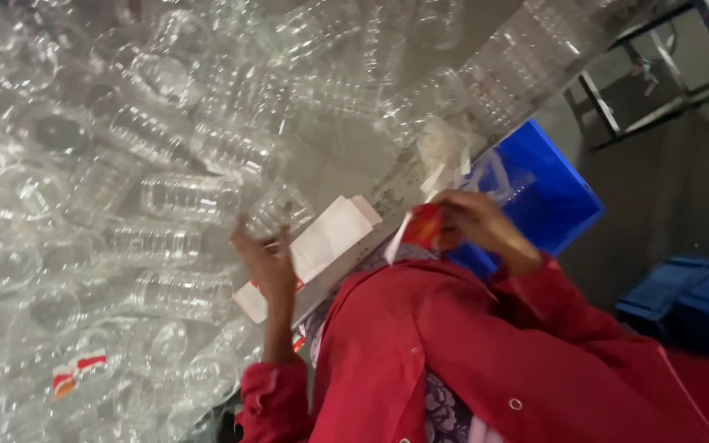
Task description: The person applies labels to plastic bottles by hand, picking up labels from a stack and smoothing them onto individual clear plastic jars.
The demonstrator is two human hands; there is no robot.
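**Head view: one bottle gripped, a label pinched**

Head camera footage is tilted hard, and two bare hands in red sleeves are seen at the edge of a huge heap of clear plastic bottles (125, 205). The left hand (266, 261) is raised at the rim of the pile, fingers curled and closed around a clear ribbed bottle (281, 209), which is held just above the white cardboard edge (330, 238) of the bin. The right hand (478, 223) is kept well apart from it, over towards a blue plastic crate (547, 193); its fingers are bent and pinched together on a red and white label (418, 228), which is held just in front of the red jacket (453, 353). A thin scrap of clear film (494, 176) is seen trailing above that hand. A loose red and white label (75, 371) is spotted lying among the bottles lower left. More blue crates (699, 299) are glimpsed on the right, with a metal frame (658, 74) beyond.
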